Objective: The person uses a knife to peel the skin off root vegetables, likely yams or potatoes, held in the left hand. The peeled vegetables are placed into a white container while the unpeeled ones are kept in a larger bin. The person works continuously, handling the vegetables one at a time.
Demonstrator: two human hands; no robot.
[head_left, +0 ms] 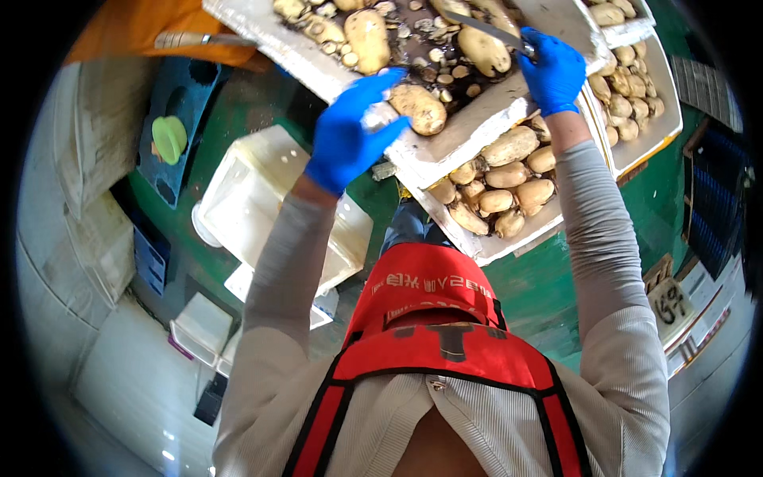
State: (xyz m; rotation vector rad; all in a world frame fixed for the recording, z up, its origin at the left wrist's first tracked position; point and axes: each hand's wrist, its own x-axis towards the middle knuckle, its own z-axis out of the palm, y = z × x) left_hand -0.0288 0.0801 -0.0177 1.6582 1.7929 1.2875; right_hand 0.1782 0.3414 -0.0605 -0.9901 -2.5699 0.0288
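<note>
My right hand [551, 68], in a blue glove, grips a knife [492, 31] by its handle, the blade pointing up and left over a white foam box [498, 110]. In that box lie several lotus root segments [366, 40] among cut end slices [436, 55] and dark, wet scraps. My left hand [354, 134], also gloved in blue, is at the box's near left rim with thumb and fingers apart. Just right of it lies a lotus root segment [419, 109] at the near corner; whether the fingers touch it I cannot tell.
Below is another foam box of lotus root segments [506, 176]; to the right stands a further filled foam box [673, 119]. A white container [238, 191] sits on the green floor. A second knife [185, 40] lies against orange cloth [131, 24] at upper left.
</note>
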